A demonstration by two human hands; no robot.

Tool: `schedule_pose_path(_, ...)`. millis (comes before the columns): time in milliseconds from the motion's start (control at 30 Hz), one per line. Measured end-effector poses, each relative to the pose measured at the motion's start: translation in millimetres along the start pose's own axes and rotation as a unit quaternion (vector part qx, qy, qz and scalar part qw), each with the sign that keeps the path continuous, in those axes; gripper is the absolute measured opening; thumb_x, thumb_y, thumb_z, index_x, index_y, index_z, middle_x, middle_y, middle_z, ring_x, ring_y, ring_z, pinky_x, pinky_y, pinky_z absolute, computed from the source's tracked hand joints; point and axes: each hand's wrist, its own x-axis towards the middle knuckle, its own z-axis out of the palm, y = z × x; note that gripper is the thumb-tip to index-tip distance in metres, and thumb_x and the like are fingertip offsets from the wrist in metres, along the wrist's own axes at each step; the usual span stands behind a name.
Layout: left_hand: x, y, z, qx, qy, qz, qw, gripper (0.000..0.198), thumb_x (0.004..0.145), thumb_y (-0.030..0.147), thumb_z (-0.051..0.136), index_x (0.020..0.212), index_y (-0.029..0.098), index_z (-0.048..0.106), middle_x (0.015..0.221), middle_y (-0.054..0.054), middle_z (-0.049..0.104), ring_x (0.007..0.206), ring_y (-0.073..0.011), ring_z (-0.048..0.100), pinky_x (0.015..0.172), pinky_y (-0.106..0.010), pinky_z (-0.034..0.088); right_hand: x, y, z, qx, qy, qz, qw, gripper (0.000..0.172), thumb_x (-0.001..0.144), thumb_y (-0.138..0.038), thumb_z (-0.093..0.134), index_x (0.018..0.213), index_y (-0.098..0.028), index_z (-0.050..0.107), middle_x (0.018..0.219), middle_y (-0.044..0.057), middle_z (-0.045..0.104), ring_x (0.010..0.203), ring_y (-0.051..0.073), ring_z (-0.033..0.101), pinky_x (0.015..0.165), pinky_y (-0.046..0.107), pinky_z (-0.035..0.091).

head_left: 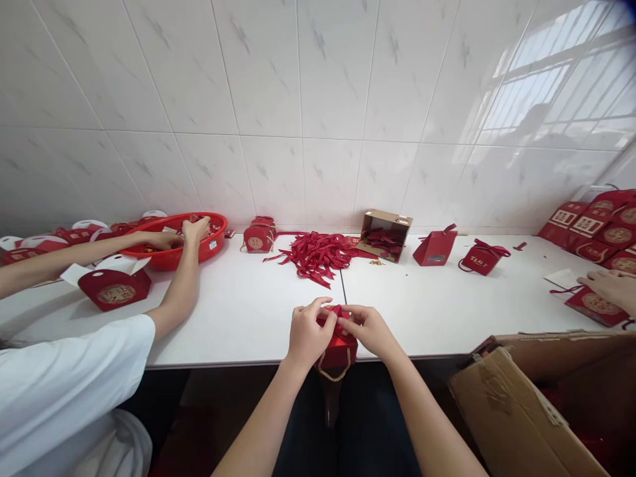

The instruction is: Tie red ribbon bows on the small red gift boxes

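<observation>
A small red gift box (342,352) with a twisted cord handle stands at the table's front edge, right before me. On its top my left hand (312,331) and my right hand (366,329) meet, their fingers closed on a red ribbon (338,310). The left thumb and fingers pinch from one side, the right ones from the other. My fingers partly hide the ribbon and the box top. Beyond my hands lies a tangled heap of red ribbons (320,255).
At left a co-worker's hands (196,228) reach into a red basin (209,248), beside an open red box (116,286). Finished-looking boxes (258,236) stand near the wall. A cardboard box (527,397) stands at right, near another person's hand (609,288).
</observation>
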Motion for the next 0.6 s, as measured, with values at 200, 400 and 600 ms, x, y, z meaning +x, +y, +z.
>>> schedule_pose_path(200,-1,-4,-13.9,-0.121,-0.066,-0.039,0.99,0.034,0.078,0.026,0.055,0.112,0.023,0.052,0.083,-0.001,0.068,0.084,-0.018,0.063,0.081,-0.034,0.047,3,10,8,-0.028,0.088,-0.036,0.995,0.02,0.075,-0.035,0.058,0.077,-0.017,0.067,0.082,0.005,0.064,0.06,0.013,0.05,0.057,0.026,0.041)
schedule_pose_path(400,-1,-31,-27.5,-0.124,-0.035,-0.103,0.986,0.028,0.076,0.036,0.06,0.099,0.021,0.053,0.104,-0.005,0.059,0.097,-0.02,0.057,0.089,-0.037,0.041,0,18,11,0.0,0.064,-0.035,0.997,0.024,0.082,-0.04,0.051,0.082,-0.018,0.061,0.063,0.0,0.057,0.056,0.012,0.048,0.054,0.024,0.038)
schedule_pose_path(600,-1,-47,-13.4,-0.243,-0.121,-0.19,0.943,0.034,0.074,0.051,0.058,0.075,0.02,0.043,0.073,0.003,0.05,0.069,-0.0132,0.053,0.067,-0.026,0.042,0,16,15,0.031,0.023,-0.055,0.998,0.021,0.086,-0.039,0.048,0.084,-0.02,0.057,0.083,0.002,0.066,0.071,0.015,0.058,0.058,0.024,0.041)
